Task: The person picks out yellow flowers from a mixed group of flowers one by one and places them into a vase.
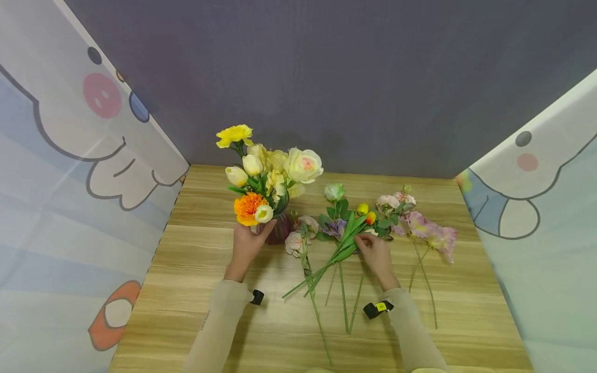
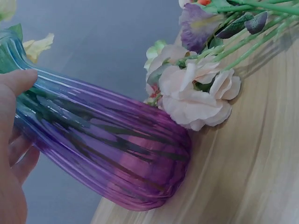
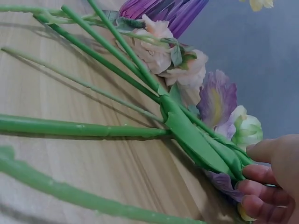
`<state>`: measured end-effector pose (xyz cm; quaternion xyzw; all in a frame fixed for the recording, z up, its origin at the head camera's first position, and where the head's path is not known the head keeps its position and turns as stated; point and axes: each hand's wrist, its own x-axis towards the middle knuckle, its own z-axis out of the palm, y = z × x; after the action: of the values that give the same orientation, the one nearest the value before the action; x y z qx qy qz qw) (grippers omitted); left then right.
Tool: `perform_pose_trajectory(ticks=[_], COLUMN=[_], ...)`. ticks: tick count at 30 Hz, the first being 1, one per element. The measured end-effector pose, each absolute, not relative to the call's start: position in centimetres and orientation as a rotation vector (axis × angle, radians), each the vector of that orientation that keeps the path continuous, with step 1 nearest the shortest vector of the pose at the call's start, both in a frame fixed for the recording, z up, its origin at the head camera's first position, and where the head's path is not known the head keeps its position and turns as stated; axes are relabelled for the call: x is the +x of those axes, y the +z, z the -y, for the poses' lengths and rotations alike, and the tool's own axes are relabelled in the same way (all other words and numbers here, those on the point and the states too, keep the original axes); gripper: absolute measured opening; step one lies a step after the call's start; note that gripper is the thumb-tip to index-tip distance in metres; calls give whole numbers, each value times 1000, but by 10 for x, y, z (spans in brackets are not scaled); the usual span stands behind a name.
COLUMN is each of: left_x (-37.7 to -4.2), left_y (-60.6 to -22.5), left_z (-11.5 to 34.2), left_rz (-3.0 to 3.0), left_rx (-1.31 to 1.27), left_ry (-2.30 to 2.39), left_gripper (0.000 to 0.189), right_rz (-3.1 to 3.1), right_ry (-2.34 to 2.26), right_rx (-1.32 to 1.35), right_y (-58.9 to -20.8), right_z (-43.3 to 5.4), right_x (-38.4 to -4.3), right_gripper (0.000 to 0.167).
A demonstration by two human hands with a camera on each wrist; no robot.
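My left hand (image 1: 247,243) grips the neck of a ribbed glass vase (image 2: 117,144), tinted blue-green above and purple-pink below. Its thumb lies on one side, its fingers on the other. Out of the vase rise yellow and cream flowers, among them a large rose (image 1: 304,165), white tulips and an orange marigold-like bloom (image 1: 249,207). Over the loose stems, my right hand (image 1: 374,255) pinches the green leaves (image 3: 201,144) of artificial tulips between thumb and fingers. A red-yellow tulip head (image 1: 370,217) shows just beyond that hand.
Between the hands lie pale pink roses (image 1: 296,242), a purple flower (image 3: 218,100) and a light green rose (image 1: 334,191). Pink-lilac flowers (image 1: 431,233) with long stems spread at the right. A dark wall (image 1: 326,77) stands behind the wooden table (image 1: 186,311); printed curtains flank it.
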<state>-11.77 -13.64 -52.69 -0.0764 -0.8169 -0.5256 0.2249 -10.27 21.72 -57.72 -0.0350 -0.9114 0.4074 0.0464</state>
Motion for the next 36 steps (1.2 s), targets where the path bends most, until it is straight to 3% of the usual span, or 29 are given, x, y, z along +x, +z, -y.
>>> perform_pose_trajectory(ticks=[14,25,30,36], left_x=[-113,-117,-116,-117], left_y=[-529,-531,-533,-533], left_z=[131,136,138,140], left_rz=[2185,2146,2200,2233], left_rx=[-180,-298,-243,-223], left_ry=[-1399,-1531,-1529,-1445], left_gripper=[66,60,60,54], right_rz=[2831,2968,2967,2699], right_ry=[1190,1032,1053,1461], right_rx=[-89,-242,-291,-404], right_y=[-577,-574,-574,-573], right_z=[-198,-187,-186,-189], right_x=[-107,-122,-127,-126], right_gripper=[32,51,45,36])
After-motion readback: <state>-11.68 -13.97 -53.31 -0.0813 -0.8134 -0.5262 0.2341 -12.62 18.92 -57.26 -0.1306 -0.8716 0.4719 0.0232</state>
